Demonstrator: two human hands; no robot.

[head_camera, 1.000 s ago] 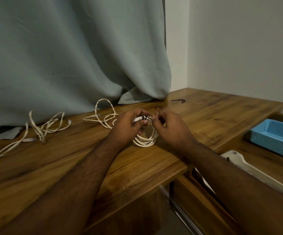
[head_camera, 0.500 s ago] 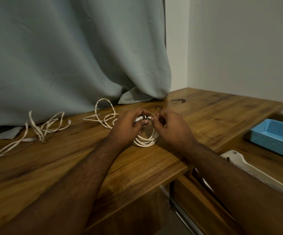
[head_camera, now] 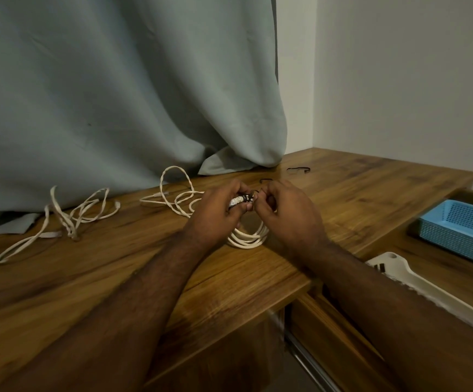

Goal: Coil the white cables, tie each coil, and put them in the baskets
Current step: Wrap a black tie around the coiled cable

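**Both hands tying a white coil on the bench**

Near right: white tray [head_camera: 428,290] rim on the lower shelf, blue basket [head_camera: 464,226] beyond it. Mid bench [head_camera: 116,278]: the coil [head_camera: 248,239] stands on edge, bottom touching the wood. Left hand [head_camera: 215,216] has fingers curled round the coil's top, where a dark tie [head_camera: 244,198] wraps it. Right hand [head_camera: 286,219] pinches the tie's end, fingers curled. Behind: loose cable [head_camera: 177,193] just left of the hands, another loose cable [head_camera: 59,222] far left. Two black ties [head_camera: 297,169] lie near the curtain [head_camera: 116,94].
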